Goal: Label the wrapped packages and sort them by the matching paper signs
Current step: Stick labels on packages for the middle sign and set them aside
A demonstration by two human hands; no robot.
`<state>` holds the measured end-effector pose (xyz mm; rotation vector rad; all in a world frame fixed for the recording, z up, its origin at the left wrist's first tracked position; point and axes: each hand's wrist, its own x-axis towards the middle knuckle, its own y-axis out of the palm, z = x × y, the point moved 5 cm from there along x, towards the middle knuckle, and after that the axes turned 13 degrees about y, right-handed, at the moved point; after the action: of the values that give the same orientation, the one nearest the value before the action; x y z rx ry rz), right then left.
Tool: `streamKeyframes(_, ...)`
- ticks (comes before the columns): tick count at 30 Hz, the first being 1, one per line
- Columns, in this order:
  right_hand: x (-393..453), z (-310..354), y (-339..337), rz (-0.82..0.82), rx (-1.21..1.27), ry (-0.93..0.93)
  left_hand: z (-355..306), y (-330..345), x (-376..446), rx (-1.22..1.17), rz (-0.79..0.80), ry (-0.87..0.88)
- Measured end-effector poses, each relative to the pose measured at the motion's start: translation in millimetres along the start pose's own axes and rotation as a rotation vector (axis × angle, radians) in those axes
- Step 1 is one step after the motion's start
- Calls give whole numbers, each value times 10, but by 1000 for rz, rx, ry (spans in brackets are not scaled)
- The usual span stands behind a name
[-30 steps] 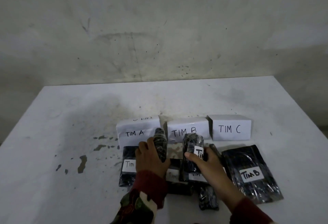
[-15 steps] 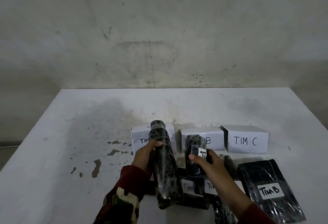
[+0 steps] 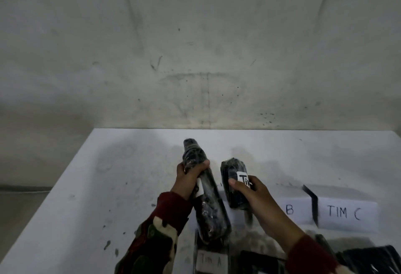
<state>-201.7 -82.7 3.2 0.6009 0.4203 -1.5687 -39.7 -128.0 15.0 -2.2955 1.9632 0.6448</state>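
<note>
Readable writing: a white paper sign [image 3: 347, 213] near the tabletop's right edge reads "TIM C"; the sign beside it [image 3: 291, 209] shows only a "B", the rest hidden behind the right forearm. A package [image 3: 211, 259] lying flat at the tabletop's near edge carries a white label reading "Tim A".

Left hand [image 3: 187, 179] — fingers curled round a long black wrapped package [image 3: 208, 200], held tilted above the tabletop [image 3: 108, 187], top end leaning away; a white label peeks out under the palm, unreadable.

Right hand [image 3: 252, 189] — grip clamped on a shorter black wrapped package [image 3: 233, 183], thumb over its white label, where "Ti" shows. The two held packages sit side by side, not touching.

More black packages [image 3: 373, 260] lie at the near right corner, cut off by the frame. Dark stains mark the tabletop's left side.
</note>
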Motion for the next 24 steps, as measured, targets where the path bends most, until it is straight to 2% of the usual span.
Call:
streamKeyframes(5, 394, 259, 75, -11, 21, 27, -50, 27, 449, -135, 15, -99)
streamKeyframes(13, 1209, 581, 79, -128, -71, 51, -103, 113, 1211, 122, -26, 3)
streamKeyframes(19, 1522, 604, 92, -228, -177, -40, -36, 188, 1569, 131, -46, 20)
streamKeyframes(24, 1452, 558, 10, -316, -242, -130, 66, 230, 1578, 118, -51, 25)
